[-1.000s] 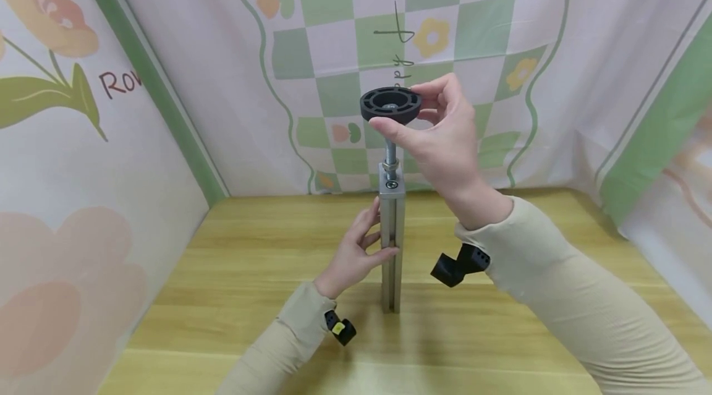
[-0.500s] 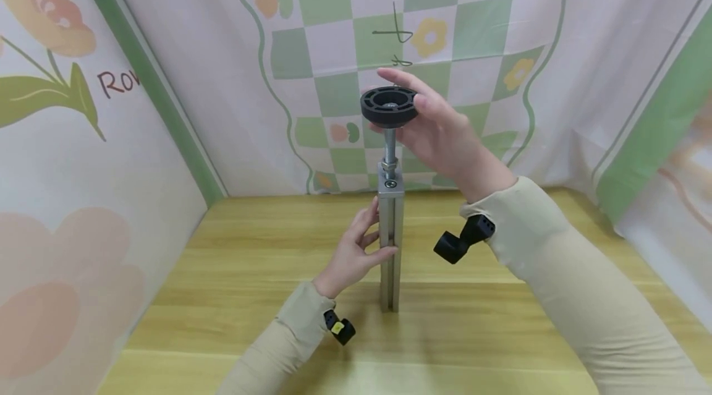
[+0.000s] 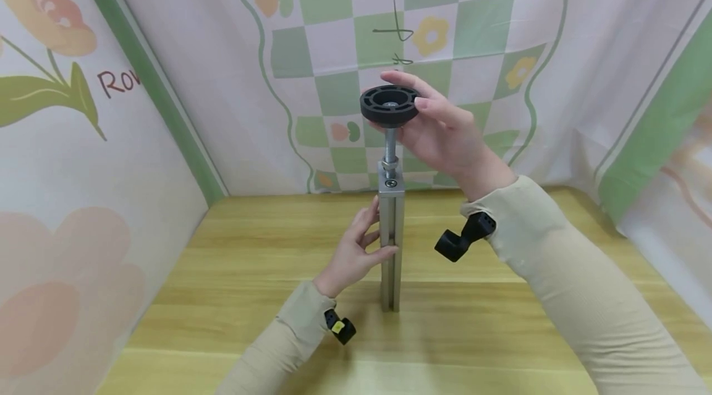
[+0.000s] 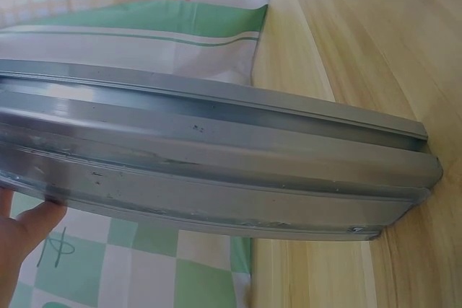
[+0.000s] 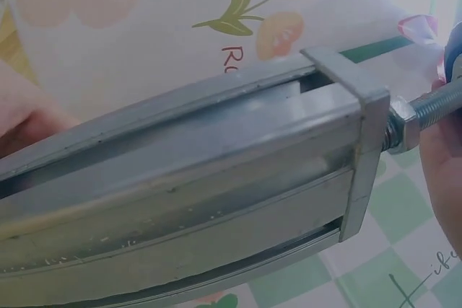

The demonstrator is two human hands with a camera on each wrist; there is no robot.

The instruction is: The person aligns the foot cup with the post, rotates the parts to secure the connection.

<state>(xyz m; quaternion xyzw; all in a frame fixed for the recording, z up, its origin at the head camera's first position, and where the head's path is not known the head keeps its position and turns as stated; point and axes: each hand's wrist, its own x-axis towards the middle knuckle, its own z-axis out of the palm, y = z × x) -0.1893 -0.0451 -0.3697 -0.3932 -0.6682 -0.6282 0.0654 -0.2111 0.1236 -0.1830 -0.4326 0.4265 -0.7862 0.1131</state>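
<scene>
An upright aluminium profile (image 3: 391,246) stands on the wooden table, slotted along its sides and capped by a metal end plate (image 3: 390,186) with a screw head. From the plate rises a threaded rod (image 3: 390,144) with a hex nut (image 3: 390,164), topped by a round black levelling foot (image 3: 384,115). My left hand (image 3: 351,259) grips the profile midway up, thumb across the near face. With my right hand (image 3: 445,135) I hold the foot's right side, thumb tip at the rim and fingers reaching behind and below. The right wrist view shows the nut (image 5: 406,126) close above the plate.
The wooden tabletop (image 3: 222,333) extends around the profile's base. Printed fabric (image 3: 328,52) with green checks hangs behind it, and a flowered sheet (image 3: 83,166) covers the left side. A black wrist camera (image 3: 453,246) juts from the right sleeve.
My right hand has shifted its hold on the foot: the thumb has moved from the front of the rim to its right side, and the fingers have swung behind. The left hand has stayed put.
</scene>
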